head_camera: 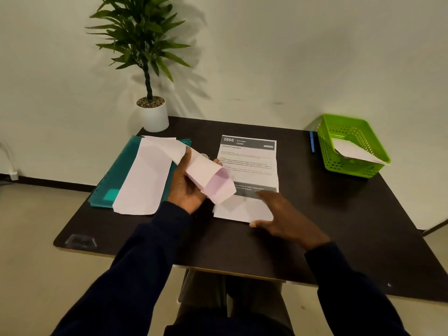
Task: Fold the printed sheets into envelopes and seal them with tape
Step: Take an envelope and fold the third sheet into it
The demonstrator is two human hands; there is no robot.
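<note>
A printed sheet (249, 166) headed "2666 KITCHEN" lies face up in the middle of the dark table (351, 214). My left hand (186, 187) holds a folded white paper envelope (206, 173) tilted above the sheet's left edge, its open end pointing lower right. My right hand (283, 214) rests flat with fingers spread on the sheet's lower right corner. A small clear tape roll (204, 155) shows just behind the held envelope, mostly hidden.
More white sheets (143, 180) lie on a teal plastic folder (121, 175) at the left. A green basket (351, 146) with folded paper inside stands at the back right, a blue pen (312, 141) beside it. A potted plant (152, 115) sits at the back left corner.
</note>
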